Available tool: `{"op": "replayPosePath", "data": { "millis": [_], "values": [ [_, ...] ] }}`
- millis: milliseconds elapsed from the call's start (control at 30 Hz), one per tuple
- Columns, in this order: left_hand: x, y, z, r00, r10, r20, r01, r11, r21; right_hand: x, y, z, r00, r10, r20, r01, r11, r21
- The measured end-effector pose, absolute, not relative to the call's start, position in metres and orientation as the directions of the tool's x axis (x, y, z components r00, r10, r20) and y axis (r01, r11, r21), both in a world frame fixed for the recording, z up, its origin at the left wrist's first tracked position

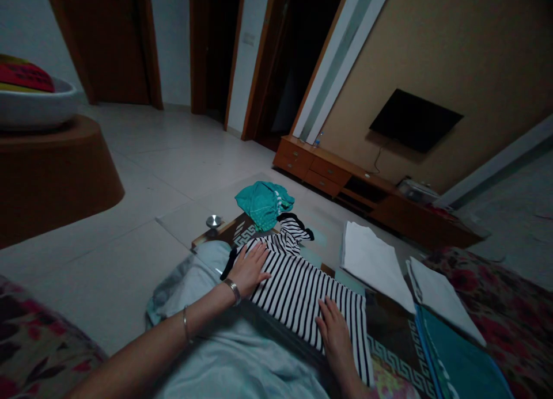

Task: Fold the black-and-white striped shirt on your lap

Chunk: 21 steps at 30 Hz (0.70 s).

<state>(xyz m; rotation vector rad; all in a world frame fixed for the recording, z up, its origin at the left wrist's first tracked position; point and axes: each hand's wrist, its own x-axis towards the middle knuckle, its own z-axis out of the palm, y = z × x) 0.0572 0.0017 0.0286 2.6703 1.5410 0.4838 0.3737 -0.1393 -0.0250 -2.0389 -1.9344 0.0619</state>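
Note:
A black-and-white striped shirt (298,292) lies spread over the glass coffee table, its collar end to the left and its hem to the right. One black-edged sleeve (296,227) points away from me. My left hand (250,266) rests flat on the shirt near the shoulder, fingers out. Lower down, near the hem, my right hand (334,333) lies on the cloth with its fingers extended. Neither hand grips the fabric. Just beyond the sleeve sits a crumpled teal garment (263,203).
Folded white cloths (374,261) and a folded teal cloth (464,353) lie to the right. Pale blue cloth (242,353) covers the area before me. A floral sofa (484,295) stands at right. A wooden TV cabinet (328,174) lines the far wall.

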Motion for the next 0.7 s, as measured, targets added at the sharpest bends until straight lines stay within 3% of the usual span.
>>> {"op": "replayPosePath", "data": {
  "millis": [167,300,500,700],
  "values": [
    [0.042,0.006,0.014,0.434,0.883,0.178,0.861,-0.465,0.205,0.377,-0.146,-0.017,0.074,0.979,0.188,0.952,-0.013,-0.307],
    [0.055,0.010,0.024,0.382,0.908,0.171,0.901,-0.407,0.150,0.394,-0.119,0.017,0.087,0.994,0.064,0.940,-0.061,-0.336],
    [0.091,0.004,0.015,0.436,0.886,0.154,0.874,-0.458,0.159,0.368,0.022,0.072,-0.024,0.996,0.085,0.896,0.059,-0.440],
    [0.085,0.006,-0.007,0.458,0.868,0.191,0.845,-0.492,0.208,0.323,0.154,0.078,-0.021,0.982,0.186,0.881,0.106,-0.460]
  ]
}}
